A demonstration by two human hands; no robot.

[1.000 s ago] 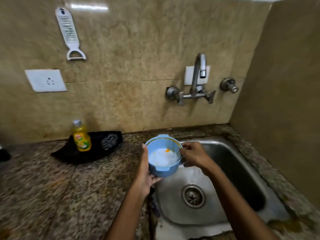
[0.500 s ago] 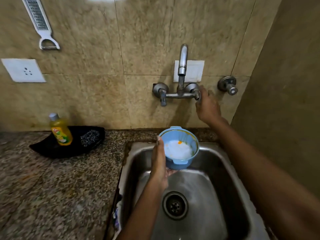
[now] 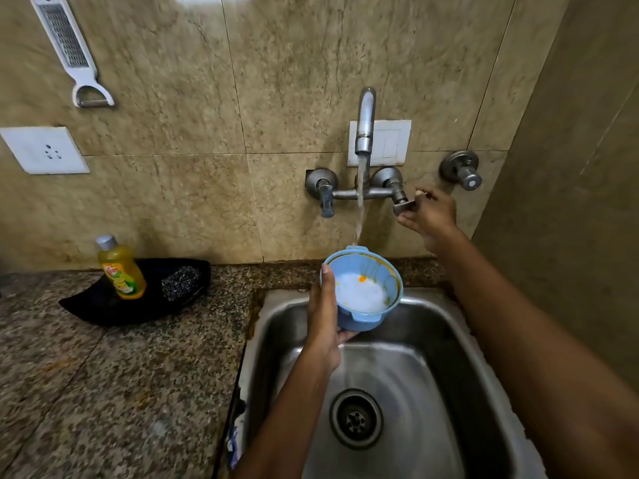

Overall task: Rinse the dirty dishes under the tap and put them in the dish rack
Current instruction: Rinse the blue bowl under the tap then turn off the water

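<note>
A small blue bowl [image 3: 363, 288] with white foam and an orange speck inside is held above the steel sink [image 3: 432, 357], just below the tap. My left hand [image 3: 325, 316] grips it from the left side and underneath, thumb along the rim. Water streams from the wall tap [image 3: 365, 126] and lands at the bowl's back rim. My right hand [image 3: 427, 216] is up at the tap's right handle [image 3: 403, 205], fingers pinching it. No dish rack is in view.
On the granite counter [image 3: 121, 392] to the left lies a black tray [image 3: 138, 299] with a yellow dish-soap bottle [image 3: 121, 271] and a dark scrubber [image 3: 181, 283]. A grater [image 3: 65, 46] hangs on the tiled wall. A second valve [image 3: 461, 169] sits right of the tap.
My right hand left the bowl, reached up to the right tap handle and turned it; water now runs. The left hand brought the bowl over the sink under the tap.
</note>
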